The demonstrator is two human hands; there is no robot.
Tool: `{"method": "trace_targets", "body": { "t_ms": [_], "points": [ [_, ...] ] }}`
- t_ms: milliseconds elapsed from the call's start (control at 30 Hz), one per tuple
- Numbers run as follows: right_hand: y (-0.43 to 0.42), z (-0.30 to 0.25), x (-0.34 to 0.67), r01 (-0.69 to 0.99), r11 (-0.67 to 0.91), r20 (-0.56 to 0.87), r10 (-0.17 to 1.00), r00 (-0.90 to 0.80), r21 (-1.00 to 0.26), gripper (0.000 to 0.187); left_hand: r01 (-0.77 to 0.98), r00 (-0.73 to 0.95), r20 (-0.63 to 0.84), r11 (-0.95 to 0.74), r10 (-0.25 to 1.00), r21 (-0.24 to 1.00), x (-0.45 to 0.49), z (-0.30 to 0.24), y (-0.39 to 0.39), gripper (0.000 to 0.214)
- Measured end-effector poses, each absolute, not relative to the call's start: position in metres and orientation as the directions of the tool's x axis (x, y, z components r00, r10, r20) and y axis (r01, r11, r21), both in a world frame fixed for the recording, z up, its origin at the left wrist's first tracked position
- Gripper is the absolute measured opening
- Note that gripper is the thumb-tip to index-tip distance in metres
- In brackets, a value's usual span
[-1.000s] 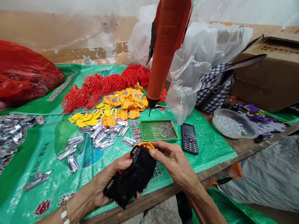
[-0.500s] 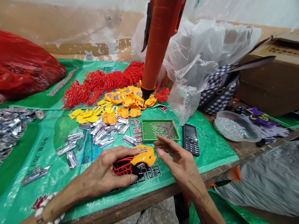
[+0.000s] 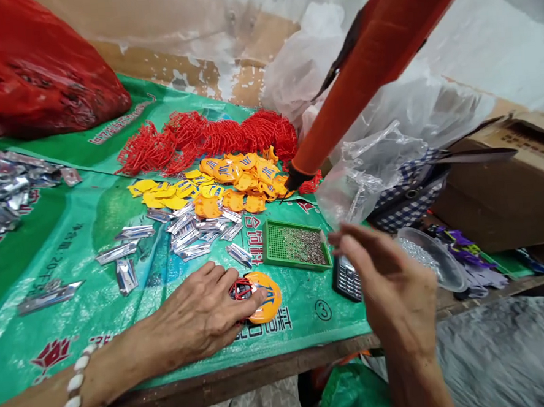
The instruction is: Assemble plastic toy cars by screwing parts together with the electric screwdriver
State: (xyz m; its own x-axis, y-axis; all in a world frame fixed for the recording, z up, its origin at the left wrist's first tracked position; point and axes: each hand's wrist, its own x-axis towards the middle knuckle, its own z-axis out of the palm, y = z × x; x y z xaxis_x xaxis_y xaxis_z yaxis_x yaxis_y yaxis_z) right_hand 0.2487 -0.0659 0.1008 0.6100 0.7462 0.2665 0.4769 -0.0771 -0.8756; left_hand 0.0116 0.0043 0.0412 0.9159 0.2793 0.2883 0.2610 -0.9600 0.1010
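Observation:
My left hand is closed around a small toy body with an orange-yellow shell and a red cage-like part, holding it against the green sheet. The thumb lies on the shell. Much of the toy is hidden under the fingers. My right hand is raised over the black keypad phone, its fingers stretched out and somewhat blurred; I see nothing in it. Above and ahead hangs an orange electric screwdriver, tip down. The green tray of small screws lies between the hands.
Behind lie red frame parts, orange shells, yellow pieces and silver strips. A red bag stands left. Plastic bags, a checked bag, a carton and a clear bowl fill the right.
My right hand has moved away from the toy, rightward and up. The toy has turned in my left hand, its orange top now facing up. The view has tilted.

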Motion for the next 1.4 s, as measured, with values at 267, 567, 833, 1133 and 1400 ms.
{"method": "trace_targets", "body": {
  "t_ms": [267,567,833,1133,1400],
  "points": [
    [0.049,0.170,0.258,0.301,0.505,0.586,0.736,0.339,-0.809,0.038,0.300,0.911,0.245,-0.940,0.333,0.161,0.010,0.035,0.000,0.044],
    [0.048,0.169,0.250,0.255,0.508,0.568,0.717,0.405,-0.823,0.028,0.296,0.924,0.203,-0.943,0.323,0.154,0.010,0.037,0.004,0.045],
    [0.035,0.141,0.252,0.146,0.451,0.462,0.749,0.474,-0.881,0.035,0.297,0.930,0.183,-0.945,0.319,0.138,0.019,0.034,0.003,0.041],
    [0.045,0.119,0.253,0.176,0.554,0.556,0.653,0.514,-0.814,0.027,0.282,0.939,0.176,-0.955,0.294,0.093,0.028,0.030,0.004,0.054],
    [0.056,0.107,0.251,0.223,0.543,0.568,0.627,0.534,-0.809,0.028,0.269,0.946,0.168,-0.961,0.277,0.069,0.027,0.026,0.004,0.068]
  ]
}}
